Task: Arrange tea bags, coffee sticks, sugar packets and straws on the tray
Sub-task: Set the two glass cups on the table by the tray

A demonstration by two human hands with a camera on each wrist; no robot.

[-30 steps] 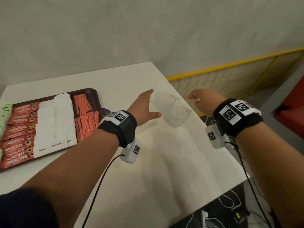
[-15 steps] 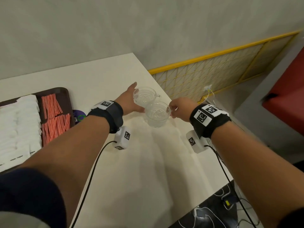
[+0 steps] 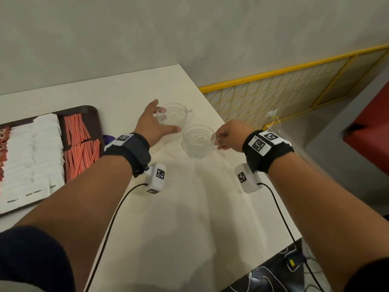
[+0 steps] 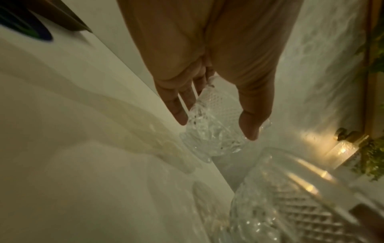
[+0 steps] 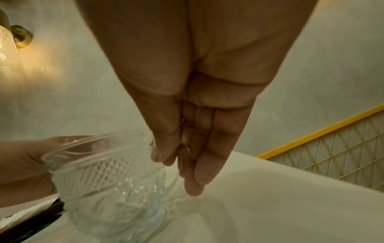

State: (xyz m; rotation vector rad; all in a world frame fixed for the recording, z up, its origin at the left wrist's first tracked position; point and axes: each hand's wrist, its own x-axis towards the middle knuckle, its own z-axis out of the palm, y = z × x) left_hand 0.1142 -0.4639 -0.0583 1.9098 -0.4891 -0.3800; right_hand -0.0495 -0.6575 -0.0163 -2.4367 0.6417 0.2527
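While left hand [image 3: 152, 125] cups far glass [image 3: 174, 114], right hand [image 3: 229, 134] grip on near glass [image 3: 197, 142] handle seemingly hidden

We wear a black band [image 3: 136, 152] on our left wrist and another black band [image 3: 271, 154] on our right, each topped with white square-code tags. A white camera box [image 3: 155, 178] with a black cable hangs under the left wrist, a matching box [image 3: 248, 178] under the right. Dark navy sleeves [image 3: 31, 260] cover our upper arms.
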